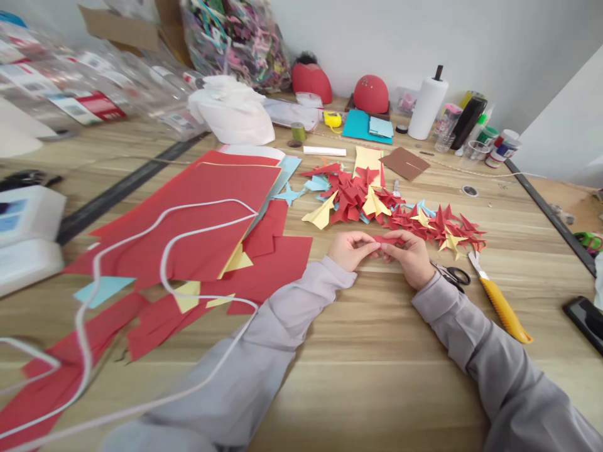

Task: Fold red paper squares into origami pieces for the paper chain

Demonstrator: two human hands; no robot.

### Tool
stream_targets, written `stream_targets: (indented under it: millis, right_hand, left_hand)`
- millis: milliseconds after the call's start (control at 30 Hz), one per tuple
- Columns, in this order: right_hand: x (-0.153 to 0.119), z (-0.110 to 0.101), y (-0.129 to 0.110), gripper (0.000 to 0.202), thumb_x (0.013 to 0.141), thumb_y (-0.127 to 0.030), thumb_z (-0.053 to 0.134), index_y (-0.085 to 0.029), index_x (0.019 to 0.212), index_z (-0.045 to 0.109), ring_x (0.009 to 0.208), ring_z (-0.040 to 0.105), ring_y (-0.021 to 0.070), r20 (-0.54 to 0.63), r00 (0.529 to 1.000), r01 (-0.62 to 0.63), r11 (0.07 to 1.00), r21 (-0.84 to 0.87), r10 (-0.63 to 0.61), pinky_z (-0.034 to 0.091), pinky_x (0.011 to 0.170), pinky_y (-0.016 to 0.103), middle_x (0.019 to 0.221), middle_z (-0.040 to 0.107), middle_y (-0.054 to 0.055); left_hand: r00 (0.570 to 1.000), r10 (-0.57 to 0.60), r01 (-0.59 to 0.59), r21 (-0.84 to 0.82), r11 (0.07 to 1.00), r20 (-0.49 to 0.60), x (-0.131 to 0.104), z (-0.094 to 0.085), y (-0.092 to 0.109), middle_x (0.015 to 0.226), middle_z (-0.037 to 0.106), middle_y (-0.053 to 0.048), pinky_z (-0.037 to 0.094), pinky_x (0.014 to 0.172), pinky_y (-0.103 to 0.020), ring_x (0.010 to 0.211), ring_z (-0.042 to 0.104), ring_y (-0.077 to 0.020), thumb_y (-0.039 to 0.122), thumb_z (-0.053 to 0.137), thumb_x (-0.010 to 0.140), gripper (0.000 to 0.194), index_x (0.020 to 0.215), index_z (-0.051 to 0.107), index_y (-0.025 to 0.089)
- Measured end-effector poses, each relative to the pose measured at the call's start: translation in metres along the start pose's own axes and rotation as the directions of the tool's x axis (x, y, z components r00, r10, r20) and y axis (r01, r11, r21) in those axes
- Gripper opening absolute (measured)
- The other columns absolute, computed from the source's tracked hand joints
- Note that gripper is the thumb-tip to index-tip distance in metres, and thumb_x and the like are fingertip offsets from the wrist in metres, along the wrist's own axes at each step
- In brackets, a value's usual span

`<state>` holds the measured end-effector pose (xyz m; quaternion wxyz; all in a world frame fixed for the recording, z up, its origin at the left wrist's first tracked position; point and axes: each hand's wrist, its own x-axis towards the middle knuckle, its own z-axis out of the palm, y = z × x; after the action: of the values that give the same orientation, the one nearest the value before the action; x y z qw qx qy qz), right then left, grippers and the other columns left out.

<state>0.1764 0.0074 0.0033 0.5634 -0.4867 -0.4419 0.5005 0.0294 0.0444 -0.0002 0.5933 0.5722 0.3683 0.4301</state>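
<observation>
Between my two hands is a small piece of red paper (387,240), mostly covered by the fingers. My left hand (351,250) pinches its left end, and my right hand (411,256) pinches the right end, thumbs almost touching. Just beyond them lies a heap of folded paper shapes (351,198), mostly red with some yellow and blue. A second cluster of folded red stars (443,220) sits behind my right hand. Black-handled scissors (455,275) lie beside my right wrist, partly hidden by it. To their right is a yellow-handled knife (504,307).
Red paper sheets (226,188) are stacked on the left, with a white cable (164,257) looping over them. Cut red strips (89,339) lie nearer. Along the wall stand a white roll (428,107) and several bottles. A black phone (584,323) lies at the right edge.
</observation>
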Motion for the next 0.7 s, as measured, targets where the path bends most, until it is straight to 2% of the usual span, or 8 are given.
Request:
stream_targets:
  millis: [300,433,700]
  right_hand:
    - [-0.0009,-0.0009,0.0007,0.03,0.058,-0.032,0.078,-0.017,0.081,0.064,0.046,0.056,0.0094,0.036,0.999,0.015,1.0,-0.016,-0.014,0.048,0.048,0.023,0.055,0.063,-0.003]
    - [-0.0013,-0.0004,-0.0004,0.027,0.061,-0.033,0.076,-0.017,0.08,0.065,0.048,0.057,0.0099,0.047,0.999,0.023,1.0,-0.018,-0.022,0.048,0.049,0.024,0.057,0.064,-0.002]
    - [-0.0014,0.0002,-0.0015,0.031,0.057,-0.032,0.079,-0.018,0.08,0.064,0.049,0.056,0.0098,0.025,1.0,-0.001,1.0,-0.02,0.001,0.048,0.048,0.023,0.058,0.064,-0.003]
  left_hand:
    - [0.997,-0.057,0.056,-0.021,0.998,-0.048,0.0007,0.0021,-0.0007,0.049,0.062,0.0,0.047,0.05,-0.023,0.047,0.06,-0.0126,0.035,0.078,0.055,0.03,0.061,0.058,0.014]
    - [0.997,-0.046,0.045,-0.024,0.999,-0.055,0.0,0.0026,0.0012,0.049,0.062,0.0,0.046,0.048,-0.022,0.046,0.059,-0.0115,0.035,0.078,0.054,0.031,0.06,0.058,0.014]
    - [0.999,-0.034,0.031,-0.074,0.997,-0.038,0.0005,0.0023,0.0008,0.051,0.061,0.001,0.048,0.051,-0.023,0.047,0.06,-0.0115,0.034,0.075,0.059,0.029,0.064,0.056,0.014]
